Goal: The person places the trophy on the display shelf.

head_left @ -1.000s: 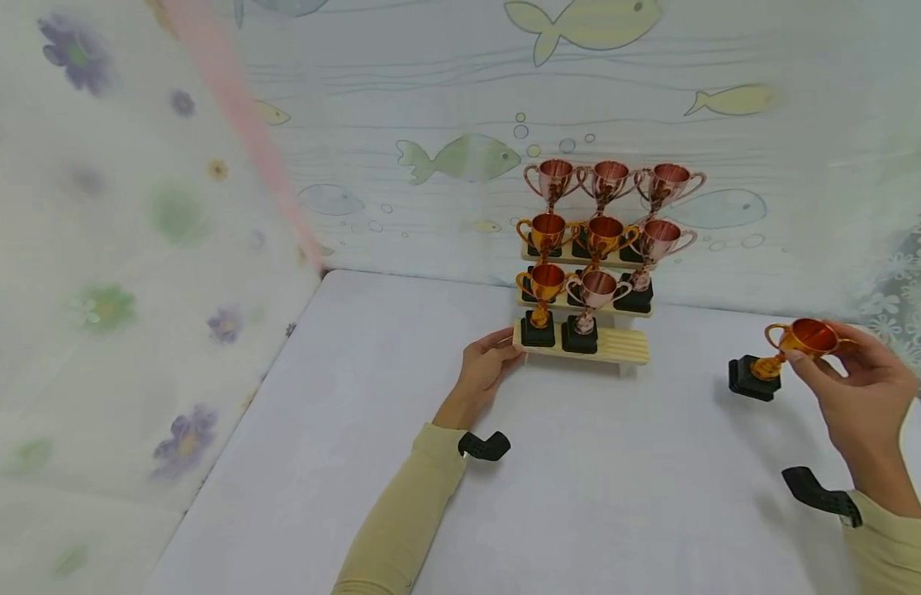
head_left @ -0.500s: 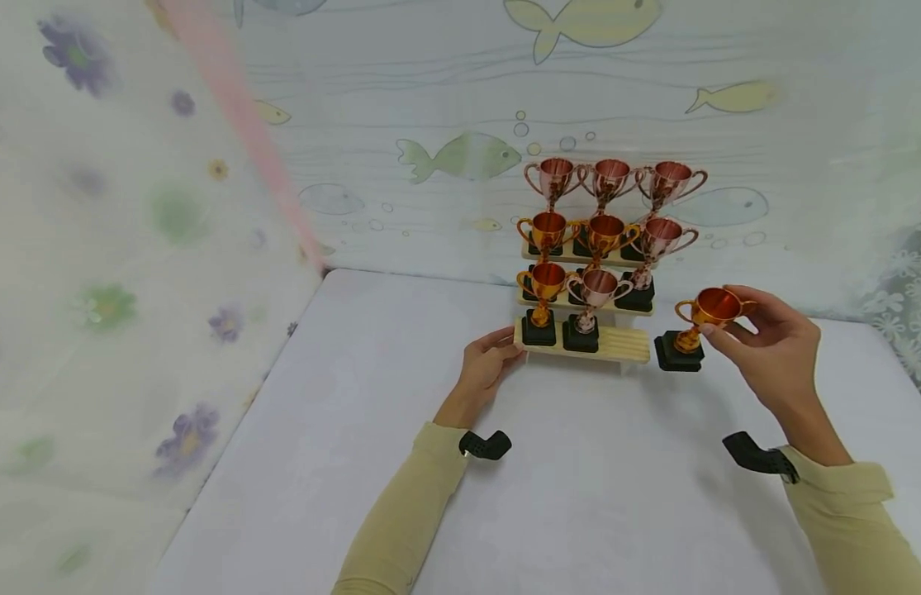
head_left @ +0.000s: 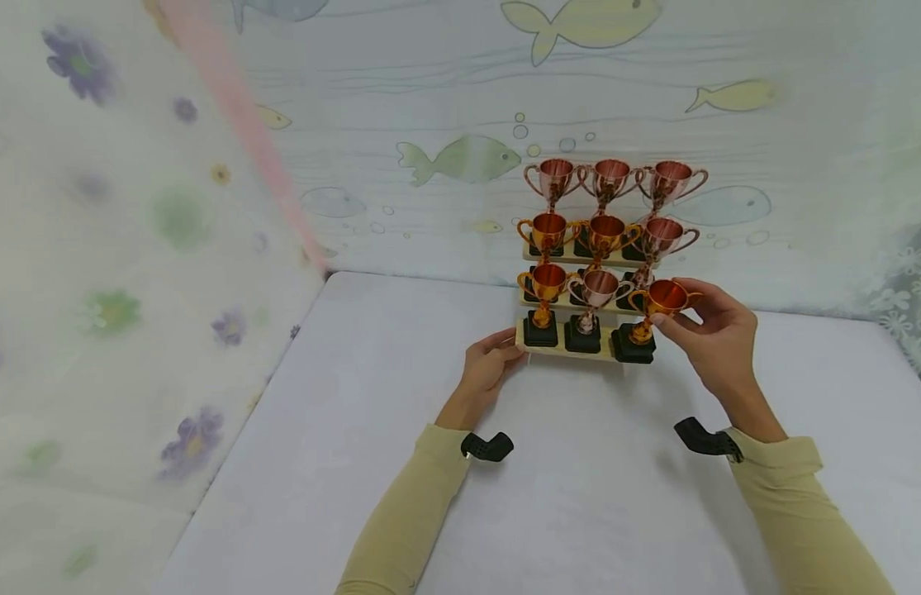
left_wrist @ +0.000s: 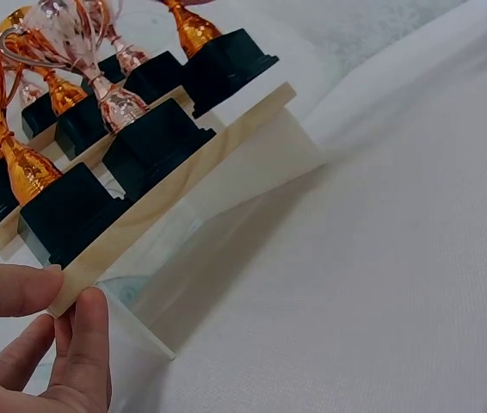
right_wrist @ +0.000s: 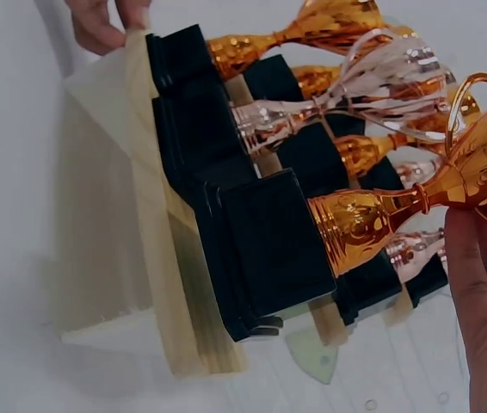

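My right hand (head_left: 716, 339) pinches the cup of a gold trophy (head_left: 642, 332) with a black base, held at the right end of the lowest wooden shelf (left_wrist: 200, 163). In the left wrist view its base appears slightly above the board. My left hand (head_left: 490, 368) pinches the left end of that board between thumb and fingers. A gold trophy (head_left: 542, 317) and a pink trophy (head_left: 585, 322) stand upright on the same board, left of the held one.
Two higher steps of the rack hold more trophies, pink ones (head_left: 610, 180) on top and gold ones (head_left: 548, 231) among those in the middle. White supports (left_wrist: 261, 159) carry the board. Behind the white table (head_left: 341, 388) hangs a fish-patterned wall cloth (head_left: 430, 83).
My right hand has carried the gold trophy leftward from the right side of the table to the lowest shelf's right end. The left hand has stayed on the board.
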`<action>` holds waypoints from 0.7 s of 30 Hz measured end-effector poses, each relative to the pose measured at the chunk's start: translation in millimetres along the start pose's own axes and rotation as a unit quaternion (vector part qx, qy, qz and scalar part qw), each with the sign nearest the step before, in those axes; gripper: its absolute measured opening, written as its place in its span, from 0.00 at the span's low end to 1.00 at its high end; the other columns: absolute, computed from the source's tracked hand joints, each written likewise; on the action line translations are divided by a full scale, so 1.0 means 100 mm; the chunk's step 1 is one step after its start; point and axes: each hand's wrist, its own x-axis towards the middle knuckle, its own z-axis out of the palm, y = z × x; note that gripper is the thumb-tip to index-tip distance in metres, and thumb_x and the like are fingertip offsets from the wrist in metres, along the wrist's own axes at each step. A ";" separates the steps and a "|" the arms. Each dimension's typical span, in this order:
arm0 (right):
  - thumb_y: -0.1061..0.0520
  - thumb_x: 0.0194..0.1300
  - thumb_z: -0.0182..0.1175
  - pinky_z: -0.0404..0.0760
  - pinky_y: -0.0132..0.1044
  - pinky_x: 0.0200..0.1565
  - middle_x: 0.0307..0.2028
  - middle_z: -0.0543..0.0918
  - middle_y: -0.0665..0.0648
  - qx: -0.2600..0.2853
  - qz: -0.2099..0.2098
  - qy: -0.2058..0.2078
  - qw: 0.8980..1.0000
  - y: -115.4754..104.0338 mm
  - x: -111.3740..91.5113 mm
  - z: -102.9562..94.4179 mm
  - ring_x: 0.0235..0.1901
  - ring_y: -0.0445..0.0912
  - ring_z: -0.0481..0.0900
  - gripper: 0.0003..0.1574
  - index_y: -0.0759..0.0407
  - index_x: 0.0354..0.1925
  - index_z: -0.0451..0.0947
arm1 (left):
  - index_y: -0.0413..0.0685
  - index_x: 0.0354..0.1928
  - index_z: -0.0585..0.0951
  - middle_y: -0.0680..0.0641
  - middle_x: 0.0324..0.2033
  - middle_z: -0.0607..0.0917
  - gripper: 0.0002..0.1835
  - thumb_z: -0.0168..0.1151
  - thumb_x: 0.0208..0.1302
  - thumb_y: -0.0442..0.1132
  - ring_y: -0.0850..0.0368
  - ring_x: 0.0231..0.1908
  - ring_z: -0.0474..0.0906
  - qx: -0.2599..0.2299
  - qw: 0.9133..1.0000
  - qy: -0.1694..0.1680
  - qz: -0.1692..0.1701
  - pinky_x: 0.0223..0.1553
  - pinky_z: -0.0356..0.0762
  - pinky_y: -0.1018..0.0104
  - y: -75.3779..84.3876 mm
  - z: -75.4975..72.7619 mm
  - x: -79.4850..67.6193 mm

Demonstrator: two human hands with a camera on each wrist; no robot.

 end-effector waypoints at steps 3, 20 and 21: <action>0.79 0.56 0.67 0.83 0.24 0.47 0.50 0.84 0.53 0.006 0.005 0.004 1.000 0.04 0.00 0.03 0.46 0.43 0.81 0.29 0.67 0.57 0.81 | 0.33 0.65 0.76 0.34 0.60 0.79 0.26 0.61 0.64 0.21 0.52 0.51 0.81 -0.004 1.000 0.002 -0.002 0.60 0.81 0.60 0.00 -0.01 0.00; 0.79 0.55 0.68 0.84 0.24 0.45 0.48 0.85 0.52 0.003 0.003 0.022 1.000 0.19 0.05 0.08 0.44 0.42 0.82 0.29 0.70 0.56 0.80 | 0.33 0.65 0.76 0.34 0.60 0.80 0.25 0.61 0.64 0.20 0.52 0.51 0.81 -0.003 1.000 0.003 0.006 0.58 0.82 0.62 -0.01 -0.01 0.00; 0.79 0.55 0.68 0.84 0.24 0.45 0.48 0.85 0.52 0.000 0.002 0.023 1.000 0.19 0.05 0.09 0.44 0.42 0.82 0.29 0.70 0.56 0.80 | 0.33 0.65 0.76 0.34 0.60 0.80 0.25 0.61 0.64 0.20 0.52 0.51 0.81 -0.002 1.000 0.003 0.006 0.58 0.82 0.61 -0.01 -0.01 0.00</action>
